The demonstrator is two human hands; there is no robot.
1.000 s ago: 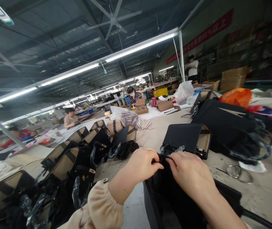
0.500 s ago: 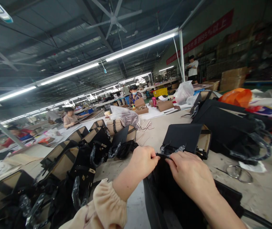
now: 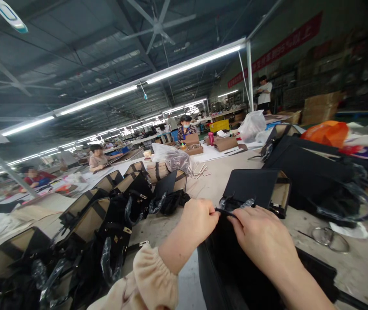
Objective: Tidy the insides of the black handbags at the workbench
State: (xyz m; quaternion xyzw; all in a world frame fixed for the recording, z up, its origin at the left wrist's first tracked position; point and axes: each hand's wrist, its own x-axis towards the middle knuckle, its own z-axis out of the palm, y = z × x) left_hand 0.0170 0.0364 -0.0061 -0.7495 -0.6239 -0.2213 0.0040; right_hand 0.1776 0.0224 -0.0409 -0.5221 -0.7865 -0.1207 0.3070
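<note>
A large black bag (image 3: 218, 267) stands at the table's near edge, below my hands. My left hand (image 3: 200, 218) is closed on the bag's top edge, thumb and fingers pressed together. Just to its right, my right hand (image 3: 261, 234) pinches the same dark edge, its back turned up. A short stretch of the edge shows between the two hands. Right behind them sits a smaller black bag (image 3: 248, 185) with a beige inside and plastic-wrapped handles. The lower part of the held bag runs out of view.
Several black bags (image 3: 88, 215) crowd the left side. A larger black bag (image 3: 313, 176) lies at right, with scissors (image 3: 329, 239) in front of it on the table (image 3: 361, 262). Clear plastic bags and brown pieces lie farther back. Several people are in the background.
The whole view has shifted slightly, so most things appear a little farther right. Both hands keep their hold on the bag's edge, with barely any change in their grip.
</note>
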